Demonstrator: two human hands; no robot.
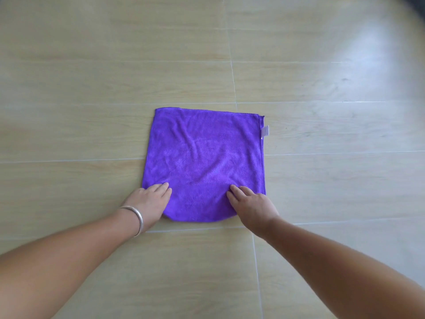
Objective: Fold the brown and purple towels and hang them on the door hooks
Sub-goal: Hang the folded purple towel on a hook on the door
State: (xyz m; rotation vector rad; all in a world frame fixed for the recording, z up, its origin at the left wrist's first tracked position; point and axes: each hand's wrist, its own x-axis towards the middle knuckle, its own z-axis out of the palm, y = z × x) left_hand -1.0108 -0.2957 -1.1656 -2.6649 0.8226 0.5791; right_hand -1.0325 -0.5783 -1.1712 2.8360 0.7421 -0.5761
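You look down on a floor (92, 88) of pale beige tiles with a wood-like grain and thin light joints; a soft glare lies on the tiles at the upper right, and the far upper right corner is dark and blurred; no door or hooks show in this view. The purple towel (204, 155) lies spread flat on the floor in front of you, almost square, with light wrinkles across its middle; its near edge curves up a little between your hands. A small pale label (265, 130) hangs from the right edge near the far corner; any writing on it is too small to read. Your left hand (149, 201) rests on the near left corner of the towel, fingers straight and close together, pressing the cloth down; a silver bangle (136, 218) sits on that wrist. Your right hand (250, 203) rests on the near right corner the same way, fingers stretched out flat on the cloth; neither grip closes around anything; both are released and only press. The brown towel is not visible.
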